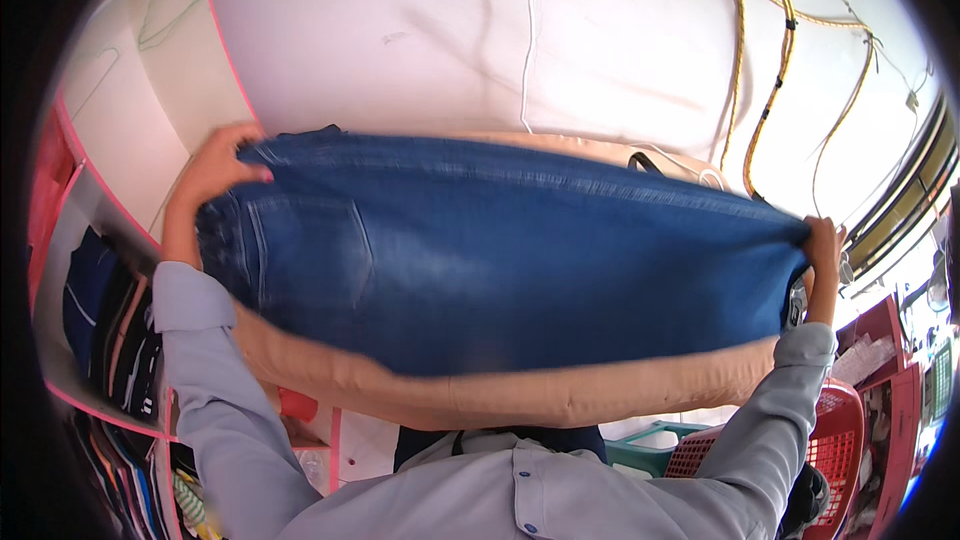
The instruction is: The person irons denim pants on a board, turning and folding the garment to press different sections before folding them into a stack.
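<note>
A pair of blue denim jeans (525, 262) lies sideways across a board covered in tan cloth (525, 397). Its back pocket and waist are at the left, the leg end at the right. My left hand (225, 165) pinches the upper edge of the jeans near the waist, thumb and fingers curled around it. At the far right, my right hand (823, 244) grips the upper corner of the leg end. The cloth is stretched between both hands. Part of a dark object (795, 304) shows under my right forearm; what it is cannot be told.
Pink-edged shelves with folded clothes (112, 330) stand at the left, with wire hangers (169, 11) above. A white wall rises behind the board, with a white cord (531, 37) and a looped yellow hose or cable (784, 37). Red plastic baskets (836, 435) and a green plastic stool (645, 454) are at the lower right.
</note>
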### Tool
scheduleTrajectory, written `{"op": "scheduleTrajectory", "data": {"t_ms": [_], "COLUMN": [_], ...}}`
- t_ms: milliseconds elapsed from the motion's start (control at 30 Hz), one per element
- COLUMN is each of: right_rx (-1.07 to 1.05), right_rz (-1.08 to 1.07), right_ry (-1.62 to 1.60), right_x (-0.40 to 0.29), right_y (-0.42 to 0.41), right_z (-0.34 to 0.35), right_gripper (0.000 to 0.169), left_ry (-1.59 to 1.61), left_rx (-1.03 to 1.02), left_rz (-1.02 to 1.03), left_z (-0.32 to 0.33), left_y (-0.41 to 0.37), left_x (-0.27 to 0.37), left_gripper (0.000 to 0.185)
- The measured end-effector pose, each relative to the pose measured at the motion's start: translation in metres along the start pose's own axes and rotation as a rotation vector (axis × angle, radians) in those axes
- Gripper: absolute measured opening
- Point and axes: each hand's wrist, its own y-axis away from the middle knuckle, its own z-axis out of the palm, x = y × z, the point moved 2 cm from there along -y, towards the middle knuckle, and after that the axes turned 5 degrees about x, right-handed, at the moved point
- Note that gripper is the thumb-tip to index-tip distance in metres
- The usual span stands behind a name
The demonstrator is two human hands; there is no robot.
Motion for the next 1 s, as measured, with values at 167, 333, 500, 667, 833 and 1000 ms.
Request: {"op": "scheduleTrajectory", "data": {"t_ms": [167, 333, 500, 667, 833, 1000], "right_rx": [0.382, 0.361, -0.472, -0.928, -0.763, -0.279], "right_rz": [0.104, 0.02, 0.421, 0.365, 0.349, -0.036], "right_ry": [-0.111, -0.321, -0.572, -0.439, -0.388, -0.665], "right_x": [0.007, 0.067, 0.136, 0.174, 0.118, -0.048], "right_y": [-0.001, 0.043, 0.111, 0.125, 0.087, 0.022], "right_z": [-0.087, -0.011, 0.149, 0.2, 0.169, 0.028], "right_gripper": [0.012, 0.012, 0.009, 0.014, 0.017, 0.025], "left_ry": [-0.146, -0.093, -0.127, -0.053, 0.216, 0.275], "left_rx": [0.466, 0.387, -0.015, -0.158, -0.111, 0.157], "left_rz": [0.141, 0.368, 0.318, 0.113, -0.026, -0.851], "left_z": [-0.052, 0.032, 0.178, 0.168, 0.115, 0.146], "left_y": [0.006, 0.082, 0.183, 0.211, 0.2, 0.225], "left_x": [0.014, 0.005, 0.023, 0.04, 0.051, -0.082], "left_gripper": [0.031, 0.02, 0.009, 0.013, 0.018, 0.049]}}
